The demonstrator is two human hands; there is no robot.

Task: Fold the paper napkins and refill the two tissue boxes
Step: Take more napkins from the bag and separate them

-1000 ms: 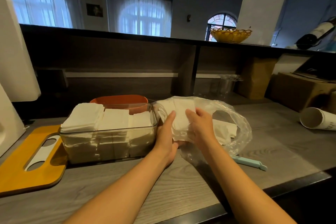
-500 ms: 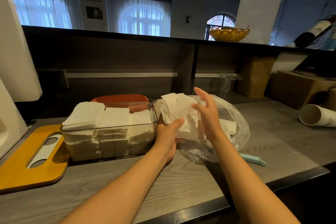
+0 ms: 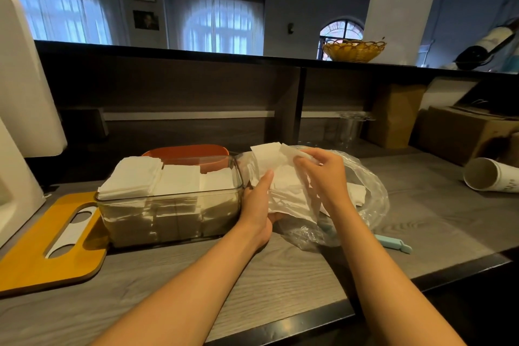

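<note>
Holding the napkins (image 3: 283, 177), left hand (image 3: 257, 205) grips underneath while right hand (image 3: 323, 174) pinches 1 edge.

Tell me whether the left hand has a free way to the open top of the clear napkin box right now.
Probably yes. The left hand sits right beside the clear napkin box, whose top is open with nothing between them. But it grips the loose napkins, also pinched by the right hand, so it would arrive full.

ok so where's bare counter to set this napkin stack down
Bare wood lies along the near counter edge, in front of the clear box and yellow board, and on the right between the plastic bag and paper cup. The middle, around both hands, is crowded.
</note>
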